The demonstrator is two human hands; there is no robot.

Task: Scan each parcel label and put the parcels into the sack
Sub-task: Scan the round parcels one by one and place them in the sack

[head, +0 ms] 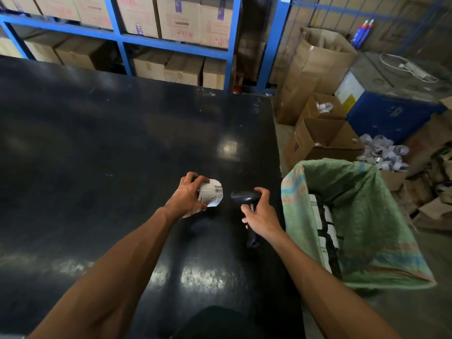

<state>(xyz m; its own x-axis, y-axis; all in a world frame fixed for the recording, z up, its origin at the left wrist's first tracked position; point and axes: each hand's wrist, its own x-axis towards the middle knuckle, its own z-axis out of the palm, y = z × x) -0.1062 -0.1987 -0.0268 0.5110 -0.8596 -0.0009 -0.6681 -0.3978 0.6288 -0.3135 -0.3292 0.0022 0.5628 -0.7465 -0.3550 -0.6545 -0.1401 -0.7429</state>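
My left hand [189, 195] grips a small dark parcel [212, 195] with a white barcode label facing right, held just above the black table [97, 143]. My right hand [260, 211] holds a black handheld scanner [244, 197] by its handle, its head pointing left at the label, a short gap away. To the right of the table stands an open green woven sack [367, 216]. Inside the sack lie parcels [324, 221] with white labels and black straps.
Open cardboard boxes [318, 135] and a heap of label-backing scraps [384, 152] sit on the floor beyond the sack. A blue drum [391, 113] stands at right. Blue shelving [122, 40] with cartons lines the back behind the table.
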